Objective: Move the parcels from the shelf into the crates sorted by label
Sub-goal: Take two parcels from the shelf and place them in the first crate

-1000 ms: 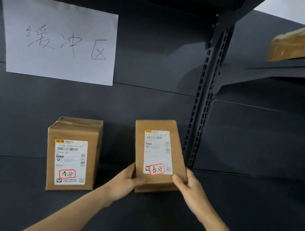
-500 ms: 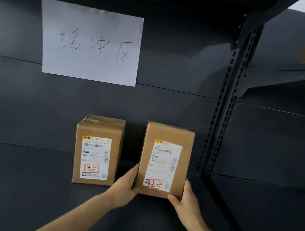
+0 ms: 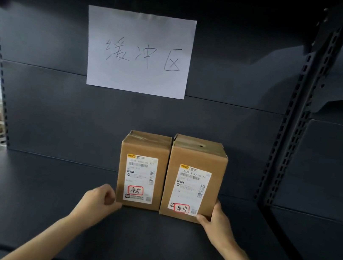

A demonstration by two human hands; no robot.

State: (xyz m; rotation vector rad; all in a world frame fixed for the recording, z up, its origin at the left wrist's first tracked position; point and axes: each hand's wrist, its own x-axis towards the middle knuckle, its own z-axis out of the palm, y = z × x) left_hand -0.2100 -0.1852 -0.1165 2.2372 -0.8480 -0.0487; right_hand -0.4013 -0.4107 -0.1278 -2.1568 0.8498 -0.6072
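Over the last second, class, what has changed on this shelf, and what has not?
The right parcel, tilted and held in both hands, was stood upright against the left parcel. The left hand let go and moved to the left parcel's outer edge; the right hand kept its grip. The left parcel and paper sign stayed put.

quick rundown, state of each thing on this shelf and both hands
left parcel: upright on the shelf, taped shut, label facing out, side against the right parcel
right parcel: upright, taped shut, label facing out
left hand: curled at the left parcel's lower left corner, touching it
right hand: gripping the right parcel's lower right corner
paper sign: flat on the back panel, handwritten
shelf: dark, holds both parcels
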